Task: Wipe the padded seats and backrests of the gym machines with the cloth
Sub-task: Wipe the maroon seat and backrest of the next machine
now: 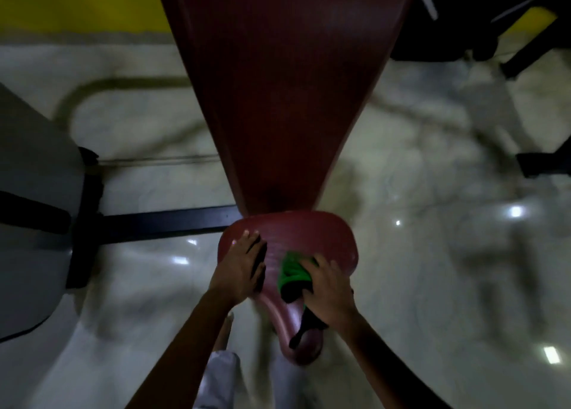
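Seat point(309, 232) narrows toward the person.

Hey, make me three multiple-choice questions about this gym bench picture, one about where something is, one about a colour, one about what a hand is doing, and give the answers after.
1. Where does the left hand rest?
A. on the maroon seat pad
B. on the long backrest
C. on the floor

2. What colour is the cloth?
A. white
B. green
C. yellow

3. What is the right hand doing?
A. hanging idle
B. lying flat on the backrest
C. gripping the cloth against the seat pad

Answers:
1. A, its fingers lie spread flat on the pad's left side.
2. B, bright green shows ahead of the fingers, with a darker part trailing under the hand.
3. C, its fingers are curled over the bunched cloth on the pad.
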The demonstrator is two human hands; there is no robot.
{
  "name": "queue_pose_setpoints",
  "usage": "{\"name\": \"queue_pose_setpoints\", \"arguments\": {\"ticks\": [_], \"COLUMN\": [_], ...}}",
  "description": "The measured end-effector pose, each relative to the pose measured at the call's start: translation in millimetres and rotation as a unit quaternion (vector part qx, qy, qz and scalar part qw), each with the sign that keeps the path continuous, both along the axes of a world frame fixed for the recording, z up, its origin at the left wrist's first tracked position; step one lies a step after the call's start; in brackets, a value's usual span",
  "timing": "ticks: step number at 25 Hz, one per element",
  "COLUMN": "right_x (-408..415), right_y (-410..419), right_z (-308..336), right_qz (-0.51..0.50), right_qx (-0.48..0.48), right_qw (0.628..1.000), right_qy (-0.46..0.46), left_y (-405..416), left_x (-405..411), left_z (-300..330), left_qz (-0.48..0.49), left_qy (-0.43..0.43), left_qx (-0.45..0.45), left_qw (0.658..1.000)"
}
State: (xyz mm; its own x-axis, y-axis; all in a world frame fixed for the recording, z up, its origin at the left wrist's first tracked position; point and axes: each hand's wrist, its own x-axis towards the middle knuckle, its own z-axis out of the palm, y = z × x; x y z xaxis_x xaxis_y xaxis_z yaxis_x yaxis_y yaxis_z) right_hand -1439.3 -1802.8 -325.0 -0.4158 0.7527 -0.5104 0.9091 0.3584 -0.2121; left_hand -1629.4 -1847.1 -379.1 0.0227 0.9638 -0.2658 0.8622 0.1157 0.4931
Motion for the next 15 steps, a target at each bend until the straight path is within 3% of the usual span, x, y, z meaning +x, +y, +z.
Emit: {"name": "queue_pose_setpoints", "arguments": {"ticks": [2, 4, 6, 15], "right_x": [4, -2, -15, -53], "right_y": [11, 26, 45, 83], "right_z": [19, 48, 81, 203], "right_qz": [-0.063, -0.135, -0.143, -0.105], "right_qx": [0.026, 0.067, 0.097, 0.165], "right_qw": [0.995, 0.964, 0.936, 0.913], "right_qy": [0.078, 0.217, 0.306, 0.358], "left_y": [5, 14, 24, 61], "left_x": [2, 4, 3, -21], "left_z": [27, 61, 98, 227], "left_qz": [0.022, 0.077, 0.107, 0.11], "left_qy": [0.015, -0.002, -0.013, -0.006], "left_qx": [0.033, 0.075, 0.115, 0.242], "left_qw": [0.999, 0.994, 0.987, 0.964]}}
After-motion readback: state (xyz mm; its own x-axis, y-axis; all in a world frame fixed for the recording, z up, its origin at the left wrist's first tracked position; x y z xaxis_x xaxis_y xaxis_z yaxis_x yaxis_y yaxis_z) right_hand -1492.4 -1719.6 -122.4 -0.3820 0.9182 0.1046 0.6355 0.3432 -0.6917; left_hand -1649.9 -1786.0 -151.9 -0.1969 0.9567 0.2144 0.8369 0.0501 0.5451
